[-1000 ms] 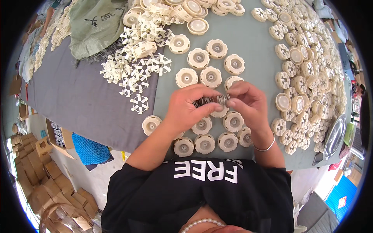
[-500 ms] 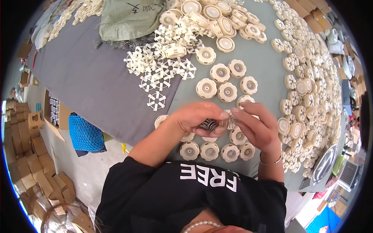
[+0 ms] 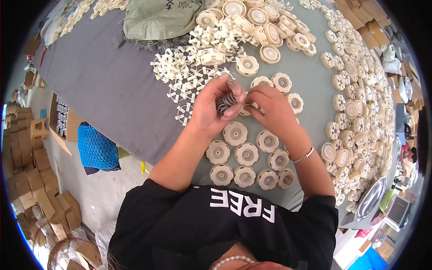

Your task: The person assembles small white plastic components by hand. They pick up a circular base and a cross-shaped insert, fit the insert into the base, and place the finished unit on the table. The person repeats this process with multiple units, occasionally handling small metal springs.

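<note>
My left hand (image 3: 210, 104) is curled around a bunch of dark metal coil springs (image 3: 226, 103), with its fingertips pointing toward the other hand. Close beside it, my right hand (image 3: 275, 110) reaches down over a cream round part, its fingers bent and pinched together. What sits between those fingers is too small to make out. Several cream round housings with recessed centres (image 3: 246, 154) lie in rows on the table nearer to me. More of them, such as one housing (image 3: 281, 83), lie just beyond my right hand, which partly hides others.
White spoked rings (image 3: 184, 67) are heaped beyond my left hand, beside a pile of cream housings (image 3: 270, 54). A green woven sack (image 3: 159, 20) rests on more dark springs (image 3: 157, 44). Many assembled round parts (image 3: 360, 135) cover the table's right side, near a shiny metal tray (image 3: 372, 198).
Both hands have moved away from my body, and the left also slightly leftward. The nearer rows of housings now show uncovered. The whole view has shifted a little.
</note>
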